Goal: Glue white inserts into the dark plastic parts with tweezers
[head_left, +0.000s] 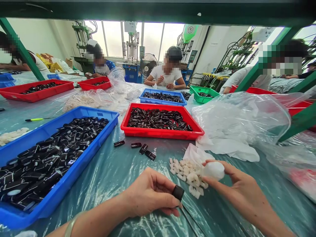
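My left hand point(154, 192) pinches a small black plastic casing point(178, 193) between thumb and fingers. Thin dark rods point(190, 219), perhaps tweezers, run from below it toward the bottom edge; whether that hand grips them too I cannot tell. In my right hand point(237, 184) is a small white bottle point(214, 170), held by thumb and fingers; its tip is hidden. Beside the bottle lies a pile of pale translucent plastic pieces point(187, 170). Several loose black casings point(143, 149) lie beyond my left hand.
A blue tray point(98, 138) full of black casings stands at left, a red tray point(160, 133) ahead. Clear plastic bags point(242, 115) bulge at right. Across the table are people, more trays and machines. A green beam point(158, 13) crosses overhead; slanted green posts point(22, 49) flank the table.
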{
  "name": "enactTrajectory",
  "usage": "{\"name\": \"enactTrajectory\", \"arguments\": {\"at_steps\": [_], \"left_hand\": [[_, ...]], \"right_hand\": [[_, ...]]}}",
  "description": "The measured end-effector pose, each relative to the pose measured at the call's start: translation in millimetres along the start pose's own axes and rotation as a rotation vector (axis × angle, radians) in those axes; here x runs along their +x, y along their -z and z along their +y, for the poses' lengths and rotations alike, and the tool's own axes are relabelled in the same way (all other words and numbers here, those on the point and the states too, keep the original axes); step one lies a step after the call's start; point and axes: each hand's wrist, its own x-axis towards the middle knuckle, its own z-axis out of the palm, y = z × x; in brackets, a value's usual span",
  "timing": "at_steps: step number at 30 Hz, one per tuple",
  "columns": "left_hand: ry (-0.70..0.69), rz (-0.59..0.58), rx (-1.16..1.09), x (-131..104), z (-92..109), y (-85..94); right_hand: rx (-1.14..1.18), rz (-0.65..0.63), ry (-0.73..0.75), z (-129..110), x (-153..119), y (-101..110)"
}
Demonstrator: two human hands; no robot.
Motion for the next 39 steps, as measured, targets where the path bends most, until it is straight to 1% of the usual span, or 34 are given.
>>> {"name": "enactTrajectory", "arguments": {"at_steps": [3,6,9,11,14,17,18,19,20,21,22,23,25,26,28,30,33,35,39], "left_hand": [[-0.026,0.006,-0.01,2.5,-2.8,0.8],[-0.038,0.014,0.005,4.7,-5.0,2.0],[-0.04,0.019,0.042,5.4,-5.5,2.8],[-0.055,0.025,0.062,5.6,-5.4,2.9],[-0.085,0.034,0.098,6.5,-6.2,3.0],[-0.114,0.05,0.157,8.1,-8.4,3.6],[-0.119,0.054,0.175,8.7,-9.3,3.8],[-0.122,0.057,0.191,9.2,-10.4,4.0],[-0.122,0.055,0.204,9.6,-11.4,4.2],[-0.121,0.052,0.216,9.9,-12.3,4.3],[-0.125,0.049,0.227,10.0,-13.1,4.3],[-0.132,0.049,0.238,10.0,-13.7,4.2],[-0.151,0.051,0.257,9.6,-14.1,4.0],[-0.159,0.052,0.267,9.3,-14.0,3.9],[-0.164,0.055,0.286,8.9,-13.6,3.8],[-0.157,0.062,0.306,9.1,-13.3,3.9],[-0.136,0.075,0.323,10.2,-13.7,4.3],[-0.115,0.071,0.297,10.8,-14.2,4.3],[-0.026,0.036,0.152,10.4,-13.0,2.6]], "right_hand": [[-0.021,0.038,-0.036,21.4,-3.9,6.4],[-0.032,0.015,-0.027,42.5,-8.2,13.6],[-0.013,-0.036,0.004,55.0,-12.2,18.7],[-0.01,-0.031,0.023,59.1,-14.5,19.9],[-0.047,0.075,0.029,60.6,-18.5,20.3],[-0.2,0.302,0.0,50.8,-24.8,23.2],[-0.279,0.392,0.019,43.7,-26.9,24.7],[-0.349,0.442,0.062,34.7,-28.5,26.2],[-0.364,0.491,0.17,24.2,-29.6,27.1],[-0.359,0.438,0.305,12.8,-29.9,27.2],[-0.3,0.347,0.429,1.2,-29.4,26.2],[-0.217,0.208,0.541,-9.8,-28.1,23.8],[-0.12,-0.017,0.64,-26.9,-24.5,14.9],[-0.103,-0.117,0.633,-32.0,-22.7,8.8],[-0.172,-0.245,0.608,-34.9,-20.2,-4.6],[-0.293,-0.299,0.569,-31.1,-19.6,-16.8],[-0.387,-0.312,0.543,-24.0,-20.1,-27.7],[-0.399,-0.325,0.538,-22.5,-19.5,-29.8],[-0.397,-0.366,0.534,-25.2,-16.8,-28.9]]}}
